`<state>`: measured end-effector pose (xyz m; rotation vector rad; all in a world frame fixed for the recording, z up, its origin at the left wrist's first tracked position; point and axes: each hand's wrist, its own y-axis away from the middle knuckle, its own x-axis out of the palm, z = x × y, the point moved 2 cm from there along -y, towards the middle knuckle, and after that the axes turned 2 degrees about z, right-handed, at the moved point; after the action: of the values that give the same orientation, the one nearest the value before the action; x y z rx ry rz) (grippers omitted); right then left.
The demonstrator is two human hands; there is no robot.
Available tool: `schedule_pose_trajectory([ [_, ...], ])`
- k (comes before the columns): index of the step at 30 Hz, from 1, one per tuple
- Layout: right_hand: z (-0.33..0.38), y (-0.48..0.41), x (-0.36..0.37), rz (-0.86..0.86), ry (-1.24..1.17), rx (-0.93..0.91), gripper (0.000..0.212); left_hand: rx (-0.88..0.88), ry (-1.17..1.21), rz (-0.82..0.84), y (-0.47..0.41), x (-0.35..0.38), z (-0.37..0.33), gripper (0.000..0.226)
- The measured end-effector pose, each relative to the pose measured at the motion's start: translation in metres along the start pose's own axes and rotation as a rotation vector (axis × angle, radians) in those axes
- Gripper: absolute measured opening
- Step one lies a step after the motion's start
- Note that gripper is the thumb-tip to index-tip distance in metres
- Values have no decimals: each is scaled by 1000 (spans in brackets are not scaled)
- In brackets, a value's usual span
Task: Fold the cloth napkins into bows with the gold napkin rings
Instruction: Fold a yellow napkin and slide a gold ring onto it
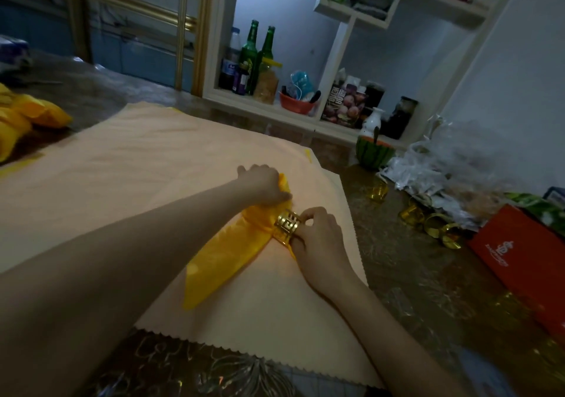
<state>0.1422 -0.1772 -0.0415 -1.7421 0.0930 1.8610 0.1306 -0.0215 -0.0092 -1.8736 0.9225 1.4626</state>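
Head view: we see both forearms reaching over the tabletop (428,274) from the near edge. The left forearm crosses diagonally from the near left corner toward the centre. The left hand (265,186) lies back upward, with its fingers curled round the bunched far end of the yellow napkin (226,256). The right forearm enters from the near right. The right hand (319,235) is bent at the wrist, and its thumb and forefinger pinch the gold ring (286,225). Both hands are therefore grasping: the left holds cloth, the right holds metal.

The gold ring sits round the gathered waist of the yellow napkin. The napkin lies diagonally on the peach cloth (137,167), near that cloth's right edge, and its flat near end fans out toward us. The peach cloth covers the middle of the tabletop and shows a zigzag-cut near edge.

Counts:
- Napkins in work: one.
- Rings on that napkin: one.
- Loose gold rings (435,226) near the right edge of the tabletop: we count four, though blur makes the total uncertain.
- Other yellow napkins (21,115) at the left edge: a small heap, and we cannot tell the number.
- Red box (519,256) at the right edge: one.
- Green bottles (249,51) on the shelf beyond the far edge: two.
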Motion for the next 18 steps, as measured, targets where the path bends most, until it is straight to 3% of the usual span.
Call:
schedule_pose_trajectory([
  [4,-9,-4,1,-90,-213,1,19,54,135,-69,-3,-2,-8,32],
  [8,-14,-4,6,-168,-301,38,15,169,326,-62,18,-10,-9,59],
  [13,-21,-10,5,-223,-387,169,16,333,335,-70,57,-23,17,34],
  [18,-10,-5,-5,-169,-527,23,25,402,258,-26,80,-28,18,30],
])
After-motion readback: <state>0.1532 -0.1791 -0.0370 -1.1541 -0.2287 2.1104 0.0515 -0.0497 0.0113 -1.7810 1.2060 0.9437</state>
